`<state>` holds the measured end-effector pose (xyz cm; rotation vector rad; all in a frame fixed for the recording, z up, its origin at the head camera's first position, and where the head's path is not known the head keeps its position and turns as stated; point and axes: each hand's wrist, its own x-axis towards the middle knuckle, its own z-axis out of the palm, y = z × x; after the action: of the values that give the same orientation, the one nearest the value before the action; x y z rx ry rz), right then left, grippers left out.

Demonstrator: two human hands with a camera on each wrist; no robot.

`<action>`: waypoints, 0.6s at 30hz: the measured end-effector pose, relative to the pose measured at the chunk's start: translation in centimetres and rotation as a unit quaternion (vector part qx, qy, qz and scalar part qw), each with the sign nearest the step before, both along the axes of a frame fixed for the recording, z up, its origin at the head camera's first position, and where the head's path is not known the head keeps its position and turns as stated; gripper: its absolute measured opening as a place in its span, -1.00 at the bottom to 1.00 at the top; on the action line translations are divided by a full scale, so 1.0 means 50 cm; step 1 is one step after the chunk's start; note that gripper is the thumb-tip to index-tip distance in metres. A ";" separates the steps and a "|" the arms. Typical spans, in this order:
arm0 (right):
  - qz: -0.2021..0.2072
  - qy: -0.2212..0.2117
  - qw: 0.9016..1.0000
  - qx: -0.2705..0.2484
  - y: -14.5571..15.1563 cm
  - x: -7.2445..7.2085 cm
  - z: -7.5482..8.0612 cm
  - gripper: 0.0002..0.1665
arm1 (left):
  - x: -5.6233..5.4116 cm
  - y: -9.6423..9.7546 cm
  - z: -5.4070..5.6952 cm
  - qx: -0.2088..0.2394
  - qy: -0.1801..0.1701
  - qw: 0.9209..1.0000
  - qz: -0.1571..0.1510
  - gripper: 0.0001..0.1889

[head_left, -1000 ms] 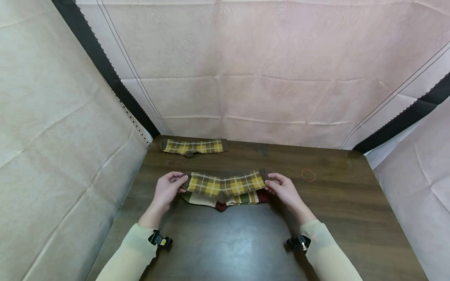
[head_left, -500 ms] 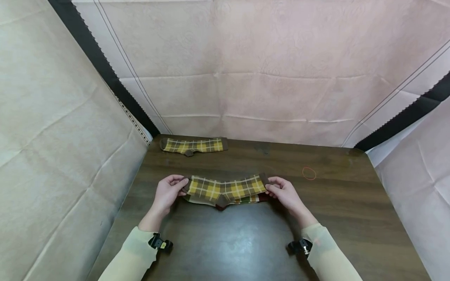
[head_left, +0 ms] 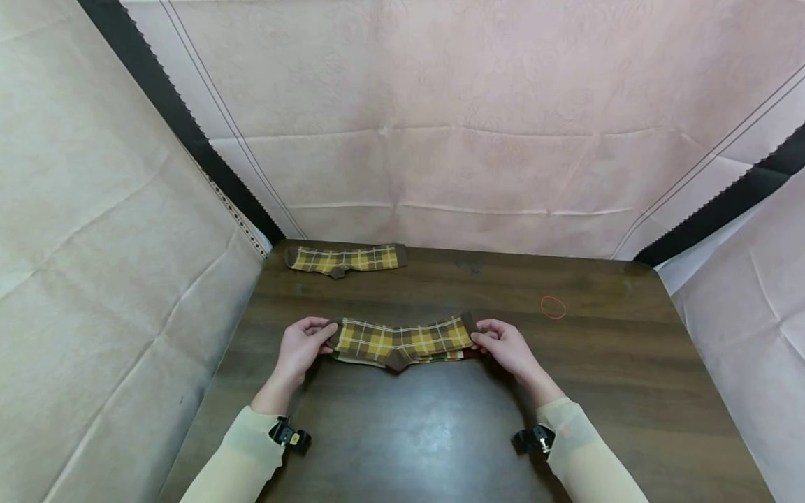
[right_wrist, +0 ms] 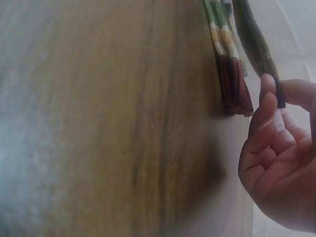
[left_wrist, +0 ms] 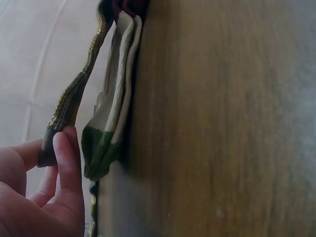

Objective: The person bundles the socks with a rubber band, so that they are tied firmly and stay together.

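A yellow-and-brown plaid sock (head_left: 405,340) is stretched sideways between both hands. My left hand (head_left: 303,347) pinches its brown toe end, and my right hand (head_left: 505,345) pinches the brown cuff. Under it lie stacked socks with a green toe (left_wrist: 101,150), a cream foot and a dark red cuff (right_wrist: 233,86); in the head view only a thin strip of them shows along the front. Both wrist views show a gap between the held sock and this stack.
Another yellow plaid sock (head_left: 346,260) lies flat near the back left edge of the dark wooden table (head_left: 604,391). An orange-red rubber band (head_left: 553,307) is to the right. Pale cloth sheets (head_left: 490,126) hang behind and at both sides.
Both hands have brought the plaid sock slightly nearer the person, so it covers more of the stacked socks. Their grip looks the same.
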<state>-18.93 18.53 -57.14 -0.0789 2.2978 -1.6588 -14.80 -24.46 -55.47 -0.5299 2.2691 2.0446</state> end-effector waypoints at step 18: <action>0.011 0.008 0.998 0.057 0.005 0.002 -0.002 -0.70 | -0.005 -0.002 -0.022 -0.032 -0.004 0.999 0.008 -0.60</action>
<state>-18.85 18.78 -57.22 -0.0926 2.3900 -1.5174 -15.07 -24.57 -56.57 -0.5599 2.3396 1.9793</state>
